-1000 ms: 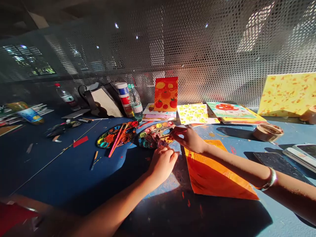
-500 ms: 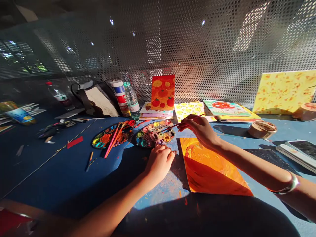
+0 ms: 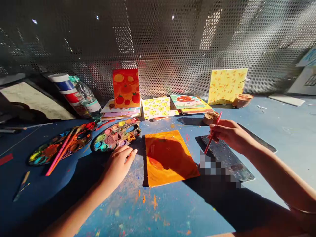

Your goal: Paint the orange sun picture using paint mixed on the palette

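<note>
My right hand (image 3: 225,133) grips a paintbrush (image 3: 212,133) with a pinkish-red handle, one end slanting down to the left. It is over a dark flat slab (image 3: 229,158), right of the orange-painted canvas (image 3: 170,154). The canvas lies flat, partly in shadow, touched by neither hand. My left hand (image 3: 120,161) has its fingers curled at the near edge of a paint palette (image 3: 116,135) with several wells of colour; its fingertips are partly hidden. Further left is a second palette (image 3: 85,136), with a pink brush (image 3: 60,151) and an orange brush (image 3: 65,148) across it.
Behind stand an orange fruit painting (image 3: 125,87), a yellow painting (image 3: 227,85), flat paintings (image 3: 160,107) and a roll of tape (image 3: 211,117). Paint jars (image 3: 66,92) and a plastic bottle (image 3: 86,98) are back left, before a perforated metal wall (image 3: 158,42). Pixelation (image 3: 217,169) covers a patch right of the canvas.
The view has turned right. My right hand has moved with the brush from above the palette to the right of the canvas. My left hand stays at the palette's edge.
</note>
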The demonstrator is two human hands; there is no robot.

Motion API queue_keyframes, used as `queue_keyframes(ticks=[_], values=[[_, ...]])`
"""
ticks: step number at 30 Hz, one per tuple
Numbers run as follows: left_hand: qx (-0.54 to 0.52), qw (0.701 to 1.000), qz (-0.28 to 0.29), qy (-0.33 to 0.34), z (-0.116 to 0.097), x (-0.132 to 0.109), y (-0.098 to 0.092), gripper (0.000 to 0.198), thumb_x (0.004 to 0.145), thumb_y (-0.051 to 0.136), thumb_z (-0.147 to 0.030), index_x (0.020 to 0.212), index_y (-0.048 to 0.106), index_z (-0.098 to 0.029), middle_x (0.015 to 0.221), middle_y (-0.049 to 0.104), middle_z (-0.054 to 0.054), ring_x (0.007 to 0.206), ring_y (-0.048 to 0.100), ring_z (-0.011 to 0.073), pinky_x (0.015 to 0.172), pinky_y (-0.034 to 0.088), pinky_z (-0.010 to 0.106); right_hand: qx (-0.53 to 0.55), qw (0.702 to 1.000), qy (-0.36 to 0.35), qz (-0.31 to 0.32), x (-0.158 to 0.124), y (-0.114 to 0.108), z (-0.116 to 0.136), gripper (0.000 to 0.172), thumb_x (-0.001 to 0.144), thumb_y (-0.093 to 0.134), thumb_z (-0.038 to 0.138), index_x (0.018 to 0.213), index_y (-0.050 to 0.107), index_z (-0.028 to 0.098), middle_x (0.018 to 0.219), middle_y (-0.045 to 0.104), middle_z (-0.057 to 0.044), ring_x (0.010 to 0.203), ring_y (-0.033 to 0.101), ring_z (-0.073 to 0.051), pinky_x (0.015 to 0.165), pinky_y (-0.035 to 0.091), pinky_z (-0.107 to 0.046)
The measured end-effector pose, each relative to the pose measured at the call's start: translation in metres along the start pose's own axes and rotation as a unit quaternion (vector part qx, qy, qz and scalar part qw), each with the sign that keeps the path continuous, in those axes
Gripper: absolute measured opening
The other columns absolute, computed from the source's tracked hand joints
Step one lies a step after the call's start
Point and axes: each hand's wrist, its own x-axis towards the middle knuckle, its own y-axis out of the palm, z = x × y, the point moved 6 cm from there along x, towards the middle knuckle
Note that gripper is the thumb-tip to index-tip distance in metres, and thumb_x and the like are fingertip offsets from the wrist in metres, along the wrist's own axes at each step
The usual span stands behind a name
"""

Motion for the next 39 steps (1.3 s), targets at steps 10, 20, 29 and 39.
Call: queue_keyframes(ticks=[10,20,29,39], values=[[0.004,1.0,-0.002,-0.02,0.002,0.003,-0.003,0.037,0.087,0.033,-0.041,0.066,0.057,-0.023,0.08,0.068,0.005,0.081,0.063,0.02,0.077,0.047,0.029,-0.072,0.994,-0.002,0.083,-0.012,0.011,-0.015,0.034,0.081,0.067,0.047,0.064,0.058,0.019,0.06,0.061,-0.001,0.055,0.057,-0.014,0.055,0.045,-0.028],[0.012,0.998,0.026,-0.048,0.003,0.004,-0.002,0.03,0.086,0.035,-0.041,0.072,0.056,-0.024,0.084,0.068,0.002,0.084,0.062,0.0194,0.079,0.047,0.029,-0.066,0.996,-0.012,0.062,-0.011,0.007,-0.012,0.034,0.081,0.067,0.046,0.062,0.057,0.019,0.058,0.059,-0.001,0.052,0.055,-0.013,0.051,0.042,-0.027],[0.008,0.998,0.023,-0.051,0.002,0.004,-0.003,0.033,0.085,0.033,-0.047,0.072,0.054,-0.025,0.081,0.067,0.001,0.082,0.061,0.0196,0.08,0.047,0.031,-0.051,0.998,-0.017,0.023,-0.008,-0.004,-0.014,0.03,0.081,0.068,0.04,0.063,0.056,0.019,0.057,0.058,0.001,0.051,0.053,-0.011,0.05,0.04,-0.025],[0.01,0.998,0.024,-0.053,0.003,0.004,-0.003,0.033,0.086,0.032,-0.047,0.074,0.054,-0.026,0.084,0.067,0.001,0.083,0.061,0.0196,0.081,0.046,0.03,-0.069,0.996,-0.01,0.059,-0.014,0.005,-0.01,0.028,0.087,0.061,0.031,0.064,0.055,0.016,0.058,0.057,0.001,0.053,0.052,-0.009,0.052,0.037,-0.024]])
